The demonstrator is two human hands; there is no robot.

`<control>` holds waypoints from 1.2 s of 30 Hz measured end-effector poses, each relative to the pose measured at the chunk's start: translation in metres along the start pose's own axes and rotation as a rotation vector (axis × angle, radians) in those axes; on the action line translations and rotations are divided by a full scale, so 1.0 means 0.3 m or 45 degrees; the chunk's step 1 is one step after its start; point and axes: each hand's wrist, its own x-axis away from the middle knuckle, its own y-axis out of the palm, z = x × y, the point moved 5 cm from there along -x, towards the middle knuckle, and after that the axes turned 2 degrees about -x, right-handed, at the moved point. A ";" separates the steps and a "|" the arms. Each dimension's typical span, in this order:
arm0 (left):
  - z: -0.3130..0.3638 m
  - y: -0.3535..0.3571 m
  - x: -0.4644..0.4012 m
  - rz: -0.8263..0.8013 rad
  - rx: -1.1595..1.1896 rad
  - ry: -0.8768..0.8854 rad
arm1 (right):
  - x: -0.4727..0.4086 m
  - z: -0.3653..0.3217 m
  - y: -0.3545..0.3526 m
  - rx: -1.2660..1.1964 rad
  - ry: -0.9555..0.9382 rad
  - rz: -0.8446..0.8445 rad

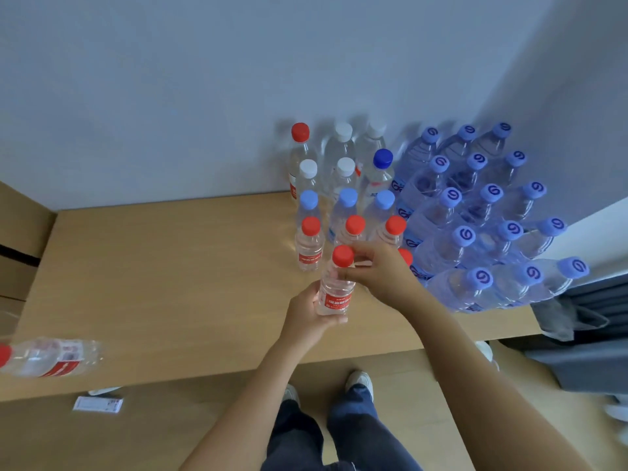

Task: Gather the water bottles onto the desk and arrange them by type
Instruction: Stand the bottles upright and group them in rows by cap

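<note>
A small clear bottle with a red cap and red label point(334, 294) stands upright near the middle of the wooden desk point(176, 266). My left hand point(307, 316) grips its lower body from the left. My right hand point(382, 270) pinches its neck just under the cap. Behind it stand rows of small bottles: red-capped point(310, 244), light-blue-capped point(308, 202), white-capped point(343, 134) and one dark-blue-capped point(382, 159). A large block of purple-capped bottles point(489, 212) fills the desk's right end. One more red-capped bottle point(51, 356) lies on its side at the left edge.
The wall runs along the back of the desk. A wooden unit point(17, 239) adjoins on the left. A small white card point(98, 404) lies on the floor below the desk front. A dark chair or bag point(584, 334) stands at the right. My feet point(358, 382) are beneath.
</note>
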 end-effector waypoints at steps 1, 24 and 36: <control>-0.008 0.015 -0.007 0.007 -0.014 -0.001 | 0.010 0.018 0.001 0.013 -0.004 0.025; -0.060 0.131 -0.119 0.287 -0.105 0.125 | 0.044 0.077 0.002 0.340 -0.008 0.271; -0.028 0.128 -0.192 0.313 -0.045 0.089 | -0.027 0.042 0.009 0.722 0.133 0.326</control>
